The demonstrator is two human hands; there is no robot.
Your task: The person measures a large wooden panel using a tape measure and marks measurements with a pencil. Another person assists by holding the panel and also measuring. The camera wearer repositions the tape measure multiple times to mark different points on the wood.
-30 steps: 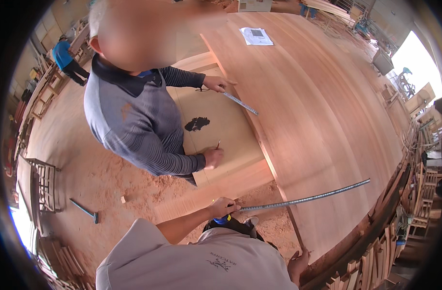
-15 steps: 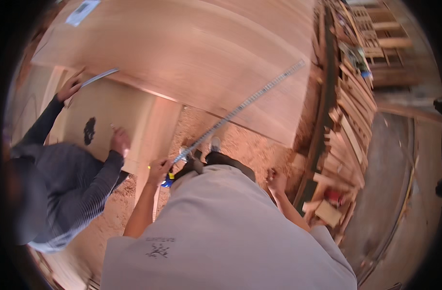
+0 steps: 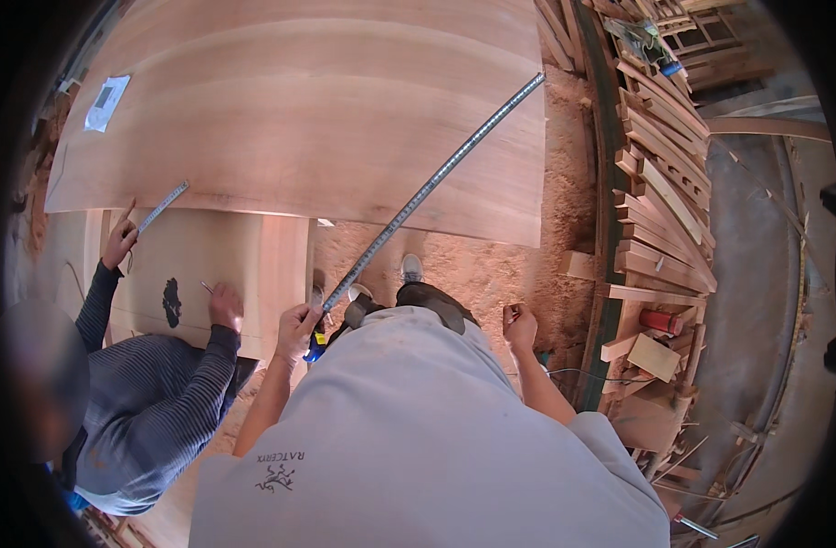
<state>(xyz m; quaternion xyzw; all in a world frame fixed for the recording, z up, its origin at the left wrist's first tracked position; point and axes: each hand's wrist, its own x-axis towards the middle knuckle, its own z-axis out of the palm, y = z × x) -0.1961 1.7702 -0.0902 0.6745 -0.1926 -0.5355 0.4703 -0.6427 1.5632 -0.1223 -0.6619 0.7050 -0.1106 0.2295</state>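
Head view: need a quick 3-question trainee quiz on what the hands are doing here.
1. True or false: the left hand grips one end of the long metal ruler.
2. The right hand is: A) on the ruler, B) a closed fist holding nothing visible, C) flat on the wood sheet.
3. Fill in: the ruler's far end lies over the sheet's ____ corner, as seen in the picture.

Key: 1 true; 2 B; 3 upper right.
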